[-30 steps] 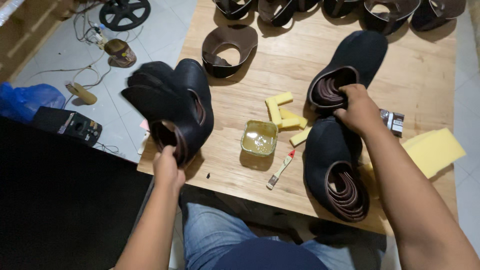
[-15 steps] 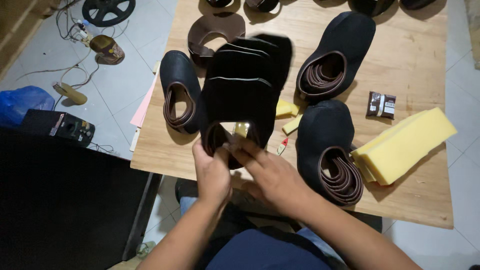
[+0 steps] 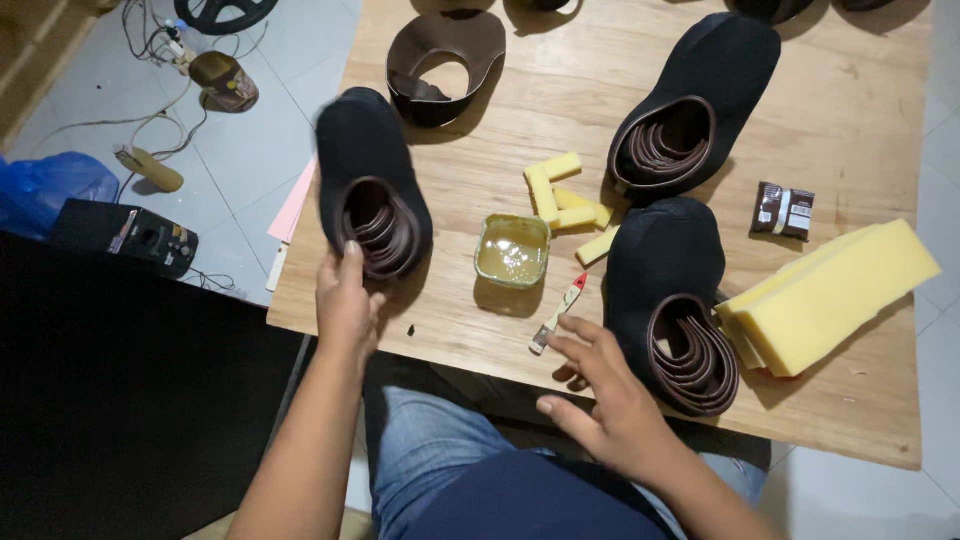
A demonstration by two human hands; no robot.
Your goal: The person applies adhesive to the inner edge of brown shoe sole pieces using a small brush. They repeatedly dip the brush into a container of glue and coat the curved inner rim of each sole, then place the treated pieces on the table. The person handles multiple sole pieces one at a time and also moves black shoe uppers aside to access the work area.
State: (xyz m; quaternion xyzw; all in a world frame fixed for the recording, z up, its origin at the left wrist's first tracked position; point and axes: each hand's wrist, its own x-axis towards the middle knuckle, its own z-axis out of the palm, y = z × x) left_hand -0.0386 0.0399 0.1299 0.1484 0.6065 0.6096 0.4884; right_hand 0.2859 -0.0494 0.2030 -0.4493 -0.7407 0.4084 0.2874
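My left hand (image 3: 345, 300) grips the rim of a stack of black shoe uppers (image 3: 372, 180) with brown lining, resting on the left part of the wooden table (image 3: 480, 120). My right hand (image 3: 600, 395) hovers with spread fingers over the table's near edge, holding nothing, close to a small brush (image 3: 558, 314) and a second stack of black uppers (image 3: 668, 300). A small square tub of yellowish glue (image 3: 512, 250) sits between the two stacks. A third stack of uppers (image 3: 695, 100) lies farther back.
Yellow foam strips (image 3: 562, 195) lie behind the glue tub, a large yellow foam block (image 3: 830, 295) at the right, a small dark packet (image 3: 783, 210) near it. A brown leather piece (image 3: 440, 60) sits at the back. On the floor at left are cables, a black device (image 3: 125, 235) and a blue bag (image 3: 50, 185).
The stack both hands held up in front of me is gone from view. My left hand now grips the left stack on the table. My right hand has come free and opened.
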